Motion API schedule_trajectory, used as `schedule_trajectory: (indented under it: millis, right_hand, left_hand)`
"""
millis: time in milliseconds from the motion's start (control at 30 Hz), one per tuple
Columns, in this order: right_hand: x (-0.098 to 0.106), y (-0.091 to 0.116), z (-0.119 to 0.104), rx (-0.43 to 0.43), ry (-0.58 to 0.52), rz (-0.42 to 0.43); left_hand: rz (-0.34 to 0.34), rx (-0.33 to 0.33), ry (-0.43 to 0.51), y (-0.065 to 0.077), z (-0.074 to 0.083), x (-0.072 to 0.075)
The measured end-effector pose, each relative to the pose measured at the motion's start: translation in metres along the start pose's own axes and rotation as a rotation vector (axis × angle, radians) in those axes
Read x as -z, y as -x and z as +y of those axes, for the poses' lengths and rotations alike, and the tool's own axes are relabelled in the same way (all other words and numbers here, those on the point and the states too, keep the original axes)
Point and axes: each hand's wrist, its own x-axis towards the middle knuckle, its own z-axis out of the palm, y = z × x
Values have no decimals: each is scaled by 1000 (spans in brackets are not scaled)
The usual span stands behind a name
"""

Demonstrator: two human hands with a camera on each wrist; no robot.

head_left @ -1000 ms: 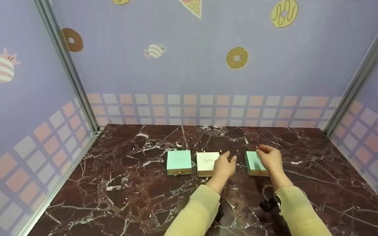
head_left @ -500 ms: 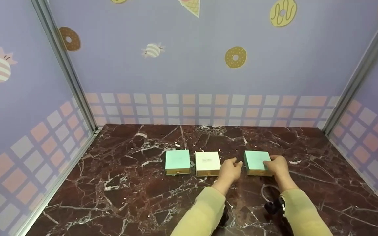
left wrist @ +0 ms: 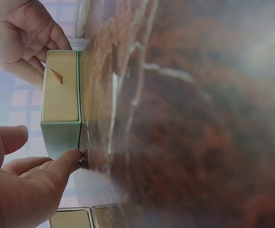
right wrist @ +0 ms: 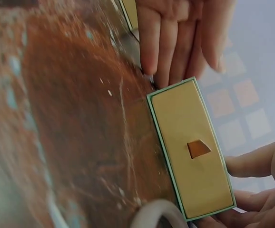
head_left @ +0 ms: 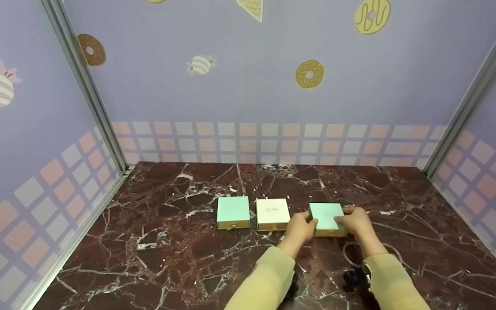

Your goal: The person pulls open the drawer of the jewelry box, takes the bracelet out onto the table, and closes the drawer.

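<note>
Two hands at a mint-green box (head_left: 326,215) on a dark red marbled tabletop (head_left: 179,262). The box lies between the fingers of both hands, its gold front toward the person; a brown pull tab (right wrist: 198,148) projects from that front. The right hand (head_left: 356,220) grips the box, the thumb against its top and the other fingers at its right side. The left hand (head_left: 300,228) has its fingers extended at the opposite side, fingertips at the lower edge, thumb held away; whether they touch the box cannot be told. Just left of the left fingers stands a cream box (head_left: 272,211) with faint lettering; farther left, well apart from them, is a second mint-green box (head_left: 233,210). A pale ring (head_left: 345,258) lies on the near side of the right fingers, by the wrist.
</note>
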Motion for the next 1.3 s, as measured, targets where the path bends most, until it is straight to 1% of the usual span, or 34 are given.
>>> schedule_trajectory:
  millis: [100,267,400,533,700,767,900,1033,1300]
  right_hand:
    - [-4,4,-3,3,3,-6]
    - [-7,8,-7,8,13,-17]
    - [-7,11,-7,18,23,-46]
    - [-6,15,-9,49,43,-77]
    - [-6,20,-10,46,75,-121]
    - [-7,22,-11,57,111,-118]
    - [-8,27,-11,85,149,-112]
    - [-10,33,-11,104,154,-112]
    - [-14,44,-11,90,127,-151]
  left_hand:
    - [-12,3,-13,0,-1,0]
    - [-24,19,-9,2,-2,3]
    - [-40,45,-8,4,-1,6]
    - [-58,63,-37,8,1,9]
    - [-78,48,-105,16,1,15]
    - [-83,35,-114,19,0,16]
    - [-81,15,-126,25,-2,18]
    - [-87,5,-139,33,-3,20]
    - [-114,0,-161,45,-5,25]
